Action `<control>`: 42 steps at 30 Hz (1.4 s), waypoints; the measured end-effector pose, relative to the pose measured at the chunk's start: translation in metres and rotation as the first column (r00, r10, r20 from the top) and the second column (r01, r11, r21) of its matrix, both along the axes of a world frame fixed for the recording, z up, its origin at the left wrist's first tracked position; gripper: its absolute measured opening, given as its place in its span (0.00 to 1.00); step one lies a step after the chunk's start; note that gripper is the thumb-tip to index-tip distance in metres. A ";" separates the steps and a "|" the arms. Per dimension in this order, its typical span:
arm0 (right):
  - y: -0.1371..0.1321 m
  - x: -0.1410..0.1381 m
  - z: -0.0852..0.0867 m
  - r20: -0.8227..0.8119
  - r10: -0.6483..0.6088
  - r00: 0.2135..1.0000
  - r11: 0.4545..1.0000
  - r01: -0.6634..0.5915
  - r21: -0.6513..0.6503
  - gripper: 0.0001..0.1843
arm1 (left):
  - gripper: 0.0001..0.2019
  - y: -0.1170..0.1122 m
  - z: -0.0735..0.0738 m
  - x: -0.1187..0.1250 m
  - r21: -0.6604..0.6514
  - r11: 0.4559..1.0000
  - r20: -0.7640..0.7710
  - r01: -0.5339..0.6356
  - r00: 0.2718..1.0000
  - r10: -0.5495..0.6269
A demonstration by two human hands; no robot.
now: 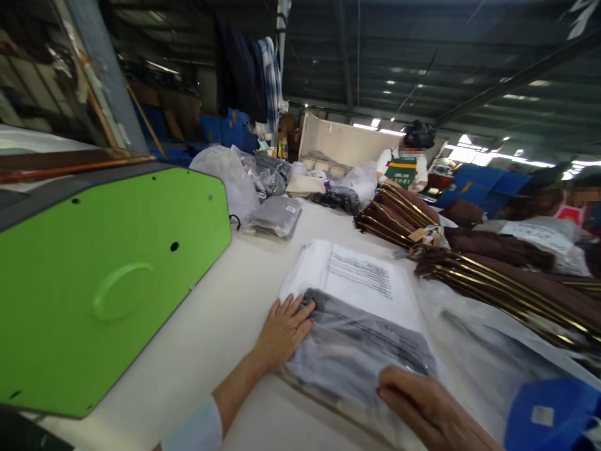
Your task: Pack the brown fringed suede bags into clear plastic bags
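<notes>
A clear plastic bag (361,351) lies flat on the white table, with dark grey folded fabric inside. Its far part is white with lines of printed text (361,272). My left hand (284,332) rests on the bag's left edge, fingers spread and flat. Over the near right part of the bag, my right hand (417,401) has its fingers curled and pressed together on the plastic. The exact pinch is partly hidden by the hand itself.
A green-sided machine (117,282) stands at left. Bagged grey fabric (273,216) lies farther back. Brown bundles with gold-coloured rods (507,282) and a blue piece with a white label (554,413) are at right. A co-worker in a green apron (401,169) stands behind the table.
</notes>
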State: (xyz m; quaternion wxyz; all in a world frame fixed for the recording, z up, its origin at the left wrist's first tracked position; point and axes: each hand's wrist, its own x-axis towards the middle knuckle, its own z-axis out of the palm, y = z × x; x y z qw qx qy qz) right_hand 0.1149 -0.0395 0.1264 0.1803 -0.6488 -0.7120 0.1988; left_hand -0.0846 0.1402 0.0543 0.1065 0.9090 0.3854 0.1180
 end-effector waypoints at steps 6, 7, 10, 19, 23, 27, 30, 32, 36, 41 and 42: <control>0.108 -0.028 0.025 0.209 0.333 0.919 0.940 -0.306 -0.152 0.10 | 0.21 0.001 -0.003 -0.001 -0.012 1.000 0.127 0.015 0.992 -0.013; 0.118 -0.031 0.023 0.231 0.354 0.906 0.930 -0.316 -0.186 0.09 | 0.21 0.001 -0.003 -0.001 -0.022 1.000 0.144 0.012 0.990 -0.009; 0.139 -0.034 0.012 0.279 0.359 0.891 0.924 -0.298 -0.239 0.08 | 0.20 0.001 -0.004 -0.001 -0.038 0.999 0.176 0.004 0.984 0.003; 0.155 -0.025 0.017 0.122 0.286 0.951 0.925 -0.240 -0.296 0.08 | 0.20 0.001 -0.009 0.001 -0.007 1.000 0.193 -0.020 0.981 0.021; 0.138 -0.010 0.018 -0.265 0.176 0.948 0.886 -0.270 -0.377 0.12 | 0.19 0.000 -0.008 0.001 0.005 1.000 0.201 -0.020 0.979 0.019; 0.127 -0.003 0.008 -0.481 0.052 0.875 0.833 -0.304 -0.463 0.15 | 0.20 0.000 -0.007 0.001 -0.018 1.000 0.195 -0.015 0.981 0.018; 0.124 -0.004 0.004 -0.598 -0.001 0.802 0.830 -0.332 -0.448 0.17 | 0.20 0.000 -0.007 0.001 -0.024 1.000 0.196 -0.008 0.981 0.012; 0.124 -0.007 0.005 -0.599 -0.002 0.801 0.836 -0.328 -0.440 0.18 | 0.20 0.000 -0.008 0.001 -0.013 1.000 0.202 -0.009 0.979 0.011; 0.126 -0.013 0.010 -0.515 0.035 0.857 0.842 -0.303 -0.447 0.17 | 0.20 -0.001 -0.007 0.001 -0.001 1.000 0.201 -0.011 0.980 0.011; 0.126 -0.022 0.008 -0.394 0.040 0.918 0.897 -0.207 -0.391 0.12 | 0.20 -0.001 -0.007 0.001 -0.003 1.000 0.216 -0.004 0.976 0.005; 0.125 -0.025 0.006 -0.416 -0.016 0.909 0.905 -0.164 -0.392 0.14 | 0.20 -0.001 -0.008 0.001 -0.002 1.000 0.220 -0.006 0.975 0.006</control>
